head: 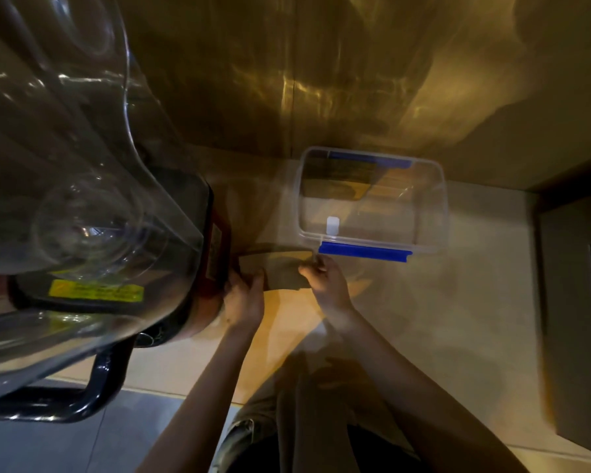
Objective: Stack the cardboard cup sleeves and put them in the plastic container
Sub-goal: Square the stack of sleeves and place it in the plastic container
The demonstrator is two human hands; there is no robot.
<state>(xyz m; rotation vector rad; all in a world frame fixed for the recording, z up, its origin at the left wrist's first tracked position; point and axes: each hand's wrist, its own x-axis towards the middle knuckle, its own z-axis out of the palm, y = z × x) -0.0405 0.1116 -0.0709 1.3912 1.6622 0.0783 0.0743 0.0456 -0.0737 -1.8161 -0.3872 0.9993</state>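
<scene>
Two bare hands are holding a flattened stack of cardboard cup sleeves just above the pale counter, near the middle of the scene. The left hand is gripping the left end of the stack, its fingers closed over the near edge. The right hand is pinching the right end, fingers curled narrowly around the cardboard. How many sleeves make up the stack cannot be told, since the picture is dim and blurred.

The clear plastic container is standing open just beyond the stack, on the far right side, its blue clip facing the hands; some brown material seems to be lying inside already at the far end. A large transparent appliance jug is filling the left of the scene, close beside the left hand.

The sleeves are judged to be light, thin and springy, stiff along the flat but liable to fan apart or slide over one another. Holding both short ends at once, with light squeezing pressure, is likely keeping the edges aligned while the stack is being lifted over the near rim.
</scene>
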